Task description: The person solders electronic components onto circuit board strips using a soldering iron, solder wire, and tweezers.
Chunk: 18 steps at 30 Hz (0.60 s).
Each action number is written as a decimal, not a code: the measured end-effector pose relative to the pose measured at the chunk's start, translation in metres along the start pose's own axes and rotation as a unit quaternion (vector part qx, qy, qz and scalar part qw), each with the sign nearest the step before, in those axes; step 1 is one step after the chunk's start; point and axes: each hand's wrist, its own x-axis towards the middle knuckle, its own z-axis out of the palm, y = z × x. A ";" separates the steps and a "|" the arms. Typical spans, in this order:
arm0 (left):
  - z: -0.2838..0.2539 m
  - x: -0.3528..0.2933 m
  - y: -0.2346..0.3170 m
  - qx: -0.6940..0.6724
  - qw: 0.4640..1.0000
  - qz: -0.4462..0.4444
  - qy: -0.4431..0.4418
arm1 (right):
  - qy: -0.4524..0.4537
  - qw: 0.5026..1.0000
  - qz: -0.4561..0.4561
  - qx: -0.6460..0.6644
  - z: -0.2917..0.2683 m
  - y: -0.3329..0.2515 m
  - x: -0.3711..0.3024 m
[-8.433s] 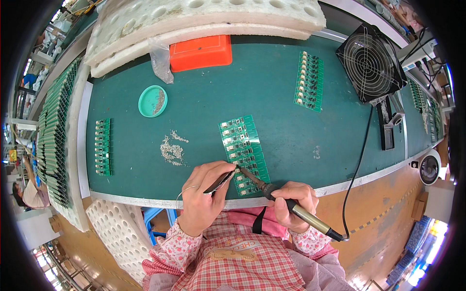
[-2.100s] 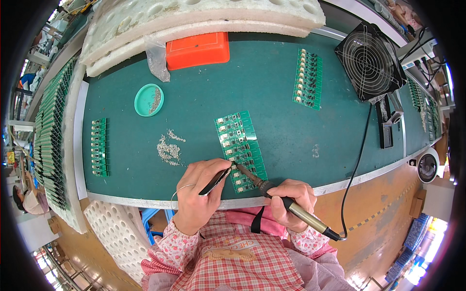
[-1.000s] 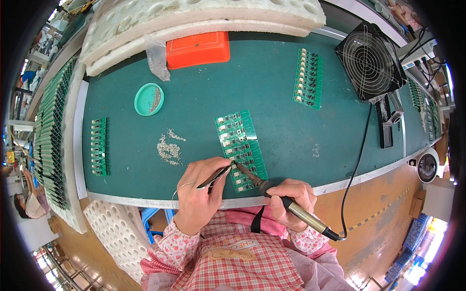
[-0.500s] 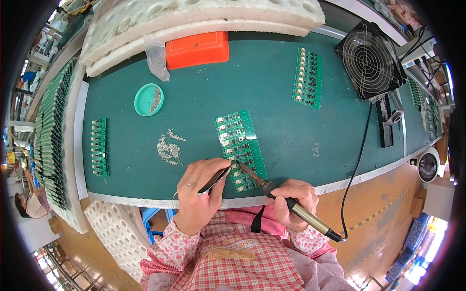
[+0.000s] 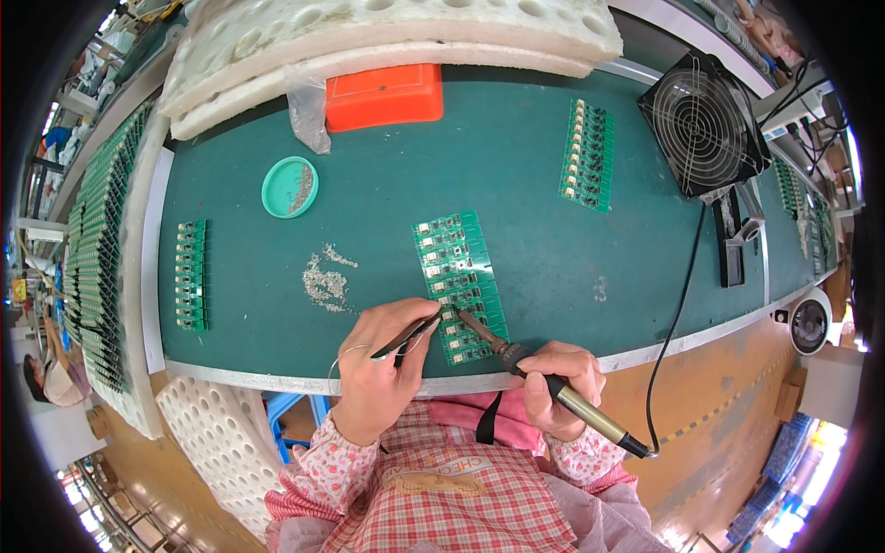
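Observation:
A green circuit board panel (image 5: 458, 267) with rows of small parts lies on the table in front of me. My left hand (image 5: 383, 364) pinches a pair of dark tweezers (image 5: 406, 340), their tips at the panel's left side in its lower half. My right hand (image 5: 560, 387) grips a soldering iron (image 5: 583, 415), its tip on or just over the panel, close to the tweezer tips. Whether the tips touch a part is too small to tell. To the left lies a loose pile of tiny silvery parts (image 5: 324, 284), and beyond it a round teal dish (image 5: 268, 189) holds more.
Two more board panels lie left (image 5: 191, 276) and far right (image 5: 587, 157). A black fan (image 5: 705, 124) and an iron stand (image 5: 731, 251) are at the right, with the iron's cord (image 5: 682, 318) nearby. A red box (image 5: 384, 97), plastic bag (image 5: 309, 115) and white foam (image 5: 387, 46) line the back.
The view has shifted slightly. Both hands keep their hold, with the tweezers and the iron's tip at nearly the same place on the panel.

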 end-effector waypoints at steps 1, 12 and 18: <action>0.000 0.000 0.000 0.000 1.000 0.000 0.001 | -0.001 1.000 0.001 0.000 0.000 0.001 -0.001; 0.000 0.001 0.000 0.016 1.000 0.024 -0.002 | -0.006 1.000 0.009 0.005 0.001 -0.001 0.001; 0.001 0.002 0.000 0.025 0.999 0.024 -0.003 | -0.009 1.000 0.014 0.003 0.002 -0.001 0.003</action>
